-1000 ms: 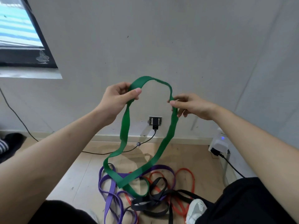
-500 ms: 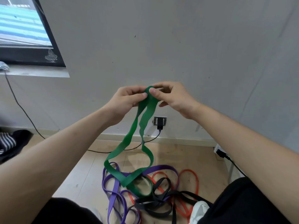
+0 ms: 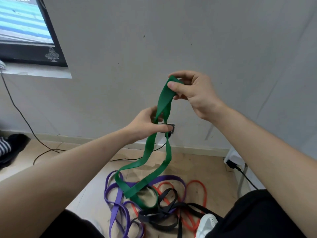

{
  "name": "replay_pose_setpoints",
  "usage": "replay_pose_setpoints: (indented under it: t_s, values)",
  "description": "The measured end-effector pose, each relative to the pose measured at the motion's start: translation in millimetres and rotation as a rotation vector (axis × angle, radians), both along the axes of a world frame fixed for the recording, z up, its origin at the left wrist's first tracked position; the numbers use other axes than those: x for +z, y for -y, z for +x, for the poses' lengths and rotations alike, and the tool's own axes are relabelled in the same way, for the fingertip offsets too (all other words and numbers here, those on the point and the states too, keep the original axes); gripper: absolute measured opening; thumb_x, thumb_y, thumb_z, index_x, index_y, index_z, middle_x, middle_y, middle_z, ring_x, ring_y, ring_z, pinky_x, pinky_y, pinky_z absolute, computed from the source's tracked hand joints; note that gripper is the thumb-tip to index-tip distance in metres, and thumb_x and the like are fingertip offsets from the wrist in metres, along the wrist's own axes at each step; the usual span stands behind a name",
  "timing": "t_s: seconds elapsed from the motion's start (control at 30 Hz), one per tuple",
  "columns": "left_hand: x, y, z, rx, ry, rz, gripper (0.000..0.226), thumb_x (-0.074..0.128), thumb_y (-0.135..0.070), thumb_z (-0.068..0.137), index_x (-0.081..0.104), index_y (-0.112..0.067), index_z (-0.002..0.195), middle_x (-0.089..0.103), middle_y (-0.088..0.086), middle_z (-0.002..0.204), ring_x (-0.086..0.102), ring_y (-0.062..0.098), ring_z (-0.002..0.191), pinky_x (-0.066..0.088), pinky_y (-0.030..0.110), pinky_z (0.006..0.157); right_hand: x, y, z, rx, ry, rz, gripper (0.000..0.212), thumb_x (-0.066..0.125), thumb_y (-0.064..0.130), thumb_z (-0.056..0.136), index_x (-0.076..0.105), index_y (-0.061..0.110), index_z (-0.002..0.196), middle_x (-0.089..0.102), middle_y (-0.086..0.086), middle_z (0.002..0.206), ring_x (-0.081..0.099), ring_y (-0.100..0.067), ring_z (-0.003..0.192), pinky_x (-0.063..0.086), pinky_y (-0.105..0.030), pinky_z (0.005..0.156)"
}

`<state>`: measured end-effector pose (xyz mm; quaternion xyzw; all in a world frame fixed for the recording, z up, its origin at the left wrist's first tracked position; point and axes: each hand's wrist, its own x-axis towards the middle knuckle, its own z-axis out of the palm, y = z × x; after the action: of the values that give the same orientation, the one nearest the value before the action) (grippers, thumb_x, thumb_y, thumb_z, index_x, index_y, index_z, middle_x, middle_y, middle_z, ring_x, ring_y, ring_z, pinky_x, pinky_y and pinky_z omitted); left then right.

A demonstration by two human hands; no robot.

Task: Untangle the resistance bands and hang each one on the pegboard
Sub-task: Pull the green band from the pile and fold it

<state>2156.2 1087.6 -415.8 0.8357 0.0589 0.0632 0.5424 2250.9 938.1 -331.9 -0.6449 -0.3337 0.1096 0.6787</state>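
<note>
Right hand (image 3: 193, 95) raised, left hand (image 3: 145, 124) lowered since prior frame. Both pinch green resistance band (image 3: 165, 96), right at its top fold. Band hangs vertically below the grips; bottom loop overlaps purple band (image 3: 171, 177) on floor (image 3: 197, 162).

Open air, as I see it: above and to the right of the right grip (image 3: 193, 93), in front of the bare wall (image 3: 171, 40). Obstacles: the green band (image 3: 164, 98), looping from the right grip past the left grip (image 3: 145, 124) down to the floor (image 3: 82, 189). Beneath it lies a tangle of purple band (image 3: 116, 201), red band (image 3: 202, 191) and black band (image 3: 164, 213). The wall socket (image 3: 172, 128) is partly hidden behind the left grip. A screen (image 3: 25, 31) stands upper left.
</note>
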Motion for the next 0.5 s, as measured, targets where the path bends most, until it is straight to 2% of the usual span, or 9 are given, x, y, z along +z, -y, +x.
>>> replay_pose_setpoints:
  t_s: [0.07, 0.13, 0.23, 0.3, 0.37, 0.5]
  values:
    - [-5, 5, 4, -0.001, -0.024, 0.011, 0.034, 0.082, -0.022, 0.082, 0.066, -0.017, 0.111, 0.075, -0.005, 0.106, 0.070, 0.011, 0.101, 0.056, 0.040, 0.098, 4, 4, 2, -0.027, -0.038, 0.055, 0.016, 0.070, -0.004, 0.085, 0.068, 0.008, 0.096, 0.070, -0.003, 0.072, 0.062, -0.007, 0.055, 0.052, -0.022, 0.058]
    - [-6, 7, 7, 0.008, -0.019, -0.001, 0.028, 0.079, -0.017, 0.085, 0.064, -0.017, 0.108, 0.077, -0.002, 0.100, 0.073, 0.015, 0.093, 0.058, 0.040, 0.093, 7, 11, 9, -0.072, -0.032, 0.084, 0.016, 0.069, -0.004, 0.086, 0.067, 0.006, 0.099, 0.069, -0.002, 0.074, 0.061, -0.004, 0.053, 0.052, -0.022, 0.059]
    - [-5, 3, 7, 0.063, 0.055, 0.002, 0.026, 0.078, -0.011, 0.085, 0.063, -0.012, 0.106, 0.072, 0.001, 0.083, 0.070, 0.014, 0.074, 0.059, 0.033, 0.078, 3, 26, 28, -0.182, -0.017, 0.085, 0.018, 0.069, -0.003, 0.087, 0.067, 0.008, 0.101, 0.068, -0.004, 0.078, 0.059, -0.005, 0.053, 0.051, -0.023, 0.061]
    - [-2, -1, 6, 0.108, 0.106, -0.003, 0.025, 0.079, -0.008, 0.084, 0.065, -0.010, 0.104, 0.069, -0.003, 0.076, 0.065, 0.009, 0.066, 0.054, 0.026, 0.070, -4, 37, 44, -0.231, -0.046, 0.056, 0.017, 0.069, -0.001, 0.088, 0.066, 0.011, 0.100, 0.067, -0.007, 0.081, 0.059, -0.015, 0.062, 0.053, -0.024, 0.064]
    - [4, -3, 6, 0.146, 0.158, -0.009, 0.026, 0.079, -0.006, 0.083, 0.068, -0.012, 0.106, 0.071, -0.004, 0.080, 0.064, 0.004, 0.066, 0.052, 0.018, 0.068, -13, 45, 58, -0.237, -0.104, 0.001, 0.016, 0.067, 0.001, 0.090, 0.065, 0.008, 0.105, 0.065, -0.013, 0.087, 0.058, -0.024, 0.075, 0.055, -0.025, 0.065]
    - [17, -8, 5, 0.140, 0.193, -0.087, 0.025, 0.080, -0.004, 0.082, 0.073, -0.016, 0.102, 0.075, -0.009, 0.080, 0.067, 0.003, 0.072, 0.052, 0.015, 0.071, -34, 52, 70, -0.173, -0.185, -0.234, 0.022, 0.066, 0.010, 0.093, 0.061, 0.007, 0.114, 0.067, -0.016, 0.099, 0.065, -0.022, 0.074, 0.058, -0.027, 0.065]
